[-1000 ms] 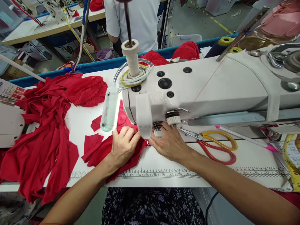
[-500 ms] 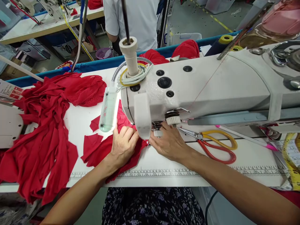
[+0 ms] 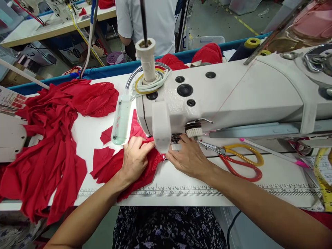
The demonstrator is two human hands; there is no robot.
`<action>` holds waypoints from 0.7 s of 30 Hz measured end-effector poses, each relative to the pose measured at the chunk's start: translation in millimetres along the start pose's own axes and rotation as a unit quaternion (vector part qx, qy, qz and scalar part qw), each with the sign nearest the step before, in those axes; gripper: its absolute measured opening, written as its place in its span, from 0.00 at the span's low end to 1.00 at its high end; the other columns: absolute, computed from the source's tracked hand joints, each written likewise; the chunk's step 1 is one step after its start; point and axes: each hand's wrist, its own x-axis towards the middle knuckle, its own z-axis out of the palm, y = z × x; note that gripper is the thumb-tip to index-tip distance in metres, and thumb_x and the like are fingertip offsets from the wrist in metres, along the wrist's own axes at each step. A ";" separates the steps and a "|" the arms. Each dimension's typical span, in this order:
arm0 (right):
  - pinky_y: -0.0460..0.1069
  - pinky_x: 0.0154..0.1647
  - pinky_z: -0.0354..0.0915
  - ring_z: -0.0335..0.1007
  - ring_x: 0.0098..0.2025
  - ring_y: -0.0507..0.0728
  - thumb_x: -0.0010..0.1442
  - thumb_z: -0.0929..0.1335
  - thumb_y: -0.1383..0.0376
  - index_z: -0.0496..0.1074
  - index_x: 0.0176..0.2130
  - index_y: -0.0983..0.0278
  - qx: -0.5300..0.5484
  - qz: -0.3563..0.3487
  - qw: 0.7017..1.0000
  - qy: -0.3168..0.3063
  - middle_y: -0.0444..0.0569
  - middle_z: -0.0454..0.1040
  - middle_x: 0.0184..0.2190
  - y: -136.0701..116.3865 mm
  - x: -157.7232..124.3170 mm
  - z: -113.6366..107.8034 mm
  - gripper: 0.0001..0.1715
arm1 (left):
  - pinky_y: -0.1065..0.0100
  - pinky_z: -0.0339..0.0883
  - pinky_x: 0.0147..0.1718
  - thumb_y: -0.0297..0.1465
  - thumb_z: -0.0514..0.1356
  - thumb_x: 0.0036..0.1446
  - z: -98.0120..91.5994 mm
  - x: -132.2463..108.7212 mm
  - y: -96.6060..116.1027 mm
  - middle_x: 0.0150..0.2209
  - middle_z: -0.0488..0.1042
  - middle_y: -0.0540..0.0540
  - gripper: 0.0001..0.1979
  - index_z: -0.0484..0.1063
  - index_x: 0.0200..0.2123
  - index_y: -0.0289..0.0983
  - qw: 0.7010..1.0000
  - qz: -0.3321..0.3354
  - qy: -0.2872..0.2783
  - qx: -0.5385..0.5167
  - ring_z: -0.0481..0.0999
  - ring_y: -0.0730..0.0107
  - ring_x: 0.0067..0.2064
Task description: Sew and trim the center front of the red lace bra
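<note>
A white sewing machine (image 3: 233,97) spans the table. Under its head lies a piece of red fabric (image 3: 140,173). My left hand (image 3: 135,159) rests on this fabric just left of the needle area, fingers curled and pinching its edge. My right hand (image 3: 188,157) lies on the table right of the needle, fingers extended toward the presser foot, which the machine head hides. Small red cut pieces (image 3: 102,155) lie left of my left hand.
A large heap of red fabric (image 3: 49,138) covers the table's left side. Red-and-yellow-handled scissors (image 3: 238,162) and a pink pen (image 3: 272,152) lie right of my right hand. A printed ruler (image 3: 194,192) runs along the table's front edge. A person in a white shirt (image 3: 150,20) stands beyond the table.
My left hand's fingers have curled tighter and gathered the fabric edge toward the needle. My right hand has barely moved.
</note>
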 end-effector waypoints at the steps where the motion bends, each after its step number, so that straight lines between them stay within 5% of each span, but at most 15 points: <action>1: 0.57 0.51 0.51 0.58 0.46 0.61 0.67 0.64 0.61 0.76 0.27 0.61 0.001 0.000 1.000 0.002 0.53 0.70 0.40 0.0 0.2 0.0 0.18 | 0.54 0.57 0.49 0.19 0.47 0.63 0.0 -0.4 0.5 0.32 0.70 0.46 0.23 0.75 0.50 0.45 1.000 0.004 -0.005 0.014 0.67 0.63 0.37; 8: 0.56 0.47 0.54 0.60 0.42 0.58 0.62 0.65 0.69 0.74 0.27 0.62 0.057 -0.026 0.997 0.050 0.51 0.70 0.39 7.2 -1.6 -4.7 0.13 | 0.51 0.57 0.50 0.21 0.50 0.64 0.5 -0.8 0.2 0.30 0.67 0.47 0.20 0.77 0.48 0.43 0.999 0.020 -0.008 0.030 0.66 0.63 0.35; 14: 0.58 0.54 0.54 0.62 0.39 0.57 0.63 0.64 0.72 0.77 0.47 0.57 0.055 -0.111 0.990 0.065 0.45 0.72 0.28 5.4 -1.0 -5.7 0.18 | 0.50 0.56 0.51 0.21 0.50 0.64 -0.4 0.5 -0.8 0.31 0.69 0.46 0.19 0.76 0.49 0.41 0.999 0.034 -0.005 0.032 0.65 0.63 0.36; 21: 0.56 0.53 0.54 0.62 0.36 0.56 0.65 0.62 0.76 0.77 0.39 0.58 0.041 -0.113 0.989 0.082 0.42 0.73 0.25 3.6 2.0 -1.4 0.19 | 0.54 0.57 0.48 0.19 0.49 0.62 -2.5 0.8 -0.5 0.33 0.70 0.46 0.20 0.76 0.48 0.40 1.000 0.017 -0.010 -0.001 0.66 0.63 0.36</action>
